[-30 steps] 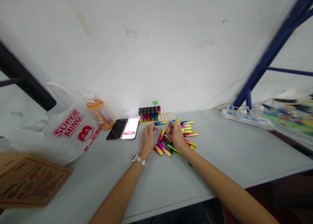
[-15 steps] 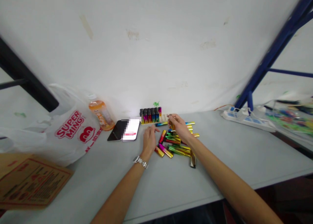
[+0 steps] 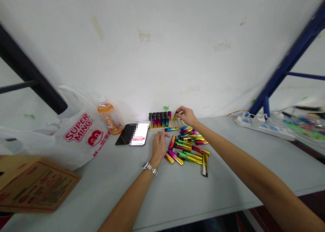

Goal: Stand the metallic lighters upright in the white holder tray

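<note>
My right hand [image 3: 187,115] pinches a lighter [image 3: 175,116], gold with a dark top, upright over the right part of a pale tray with holes [image 3: 177,124]. Rows of upright lighters [image 3: 158,120] with black tops and shiny rainbow bodies fill the tray's left part. My left hand [image 3: 159,144] rests on the table left of a loose pile of metallic lighters [image 3: 185,145], its thumb apart from the fingers and nothing visible in it. One blue-and-gold lighter [image 3: 172,129] lies in front of the tray. Another, with a white side [image 3: 204,166], lies nearest the table's front edge.
A phone-like device [image 3: 132,134] lies left of the tray. Farther left stand an orange drink bottle [image 3: 110,117], a white plastic bag [image 3: 83,140] and a cardboard box [image 3: 40,186]. A white power strip [image 3: 264,126] is at the right, beside a blue metal post [image 3: 281,63].
My right hand has moved from above the pile, slightly up and back, holding the lighter over the tray. My left hand stays beside the pile. The whole view has shifted slightly.
</note>
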Demonstrator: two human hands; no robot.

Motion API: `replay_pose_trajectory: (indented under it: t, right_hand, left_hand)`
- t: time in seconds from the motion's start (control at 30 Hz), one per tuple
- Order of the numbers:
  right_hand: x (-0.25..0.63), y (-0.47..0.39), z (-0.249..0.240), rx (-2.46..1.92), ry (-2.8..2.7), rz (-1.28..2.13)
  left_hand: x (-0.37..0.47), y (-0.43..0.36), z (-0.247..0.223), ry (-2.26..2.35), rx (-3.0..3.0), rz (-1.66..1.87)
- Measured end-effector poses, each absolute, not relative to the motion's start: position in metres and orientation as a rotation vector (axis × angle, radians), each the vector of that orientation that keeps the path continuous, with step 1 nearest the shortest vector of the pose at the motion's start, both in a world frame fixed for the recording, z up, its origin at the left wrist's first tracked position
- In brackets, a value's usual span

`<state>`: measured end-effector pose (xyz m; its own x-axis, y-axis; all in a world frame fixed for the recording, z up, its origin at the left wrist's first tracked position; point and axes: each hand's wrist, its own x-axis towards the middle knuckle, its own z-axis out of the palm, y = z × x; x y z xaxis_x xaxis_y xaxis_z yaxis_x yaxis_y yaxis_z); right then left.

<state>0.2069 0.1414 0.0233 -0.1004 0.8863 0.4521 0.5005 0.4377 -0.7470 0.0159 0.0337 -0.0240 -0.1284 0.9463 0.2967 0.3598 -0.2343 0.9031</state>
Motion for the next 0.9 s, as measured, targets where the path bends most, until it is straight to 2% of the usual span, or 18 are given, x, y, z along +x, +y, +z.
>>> replay_pose_trajectory:
  t: [0.4, 0.67, 0.9]
  right_hand:
    - [0.207, 0.167, 0.026, -1.249, -2.021, 0.391]
    - [0.200, 0.141, 0.027, -1.522, -2.221, -0.129]
    - [0.195, 0.119, 0.023, -1.673, -2.356, -0.223]
  left_hand:
    - [0.015, 0.033, -0.024, 1.478, 1.625, 1.381]
    - [0.016, 0.034, -0.024, 1.479, 1.616, 1.378]
    - [0.017, 0.033, -0.025, 1.480, 1.650, 1.375]
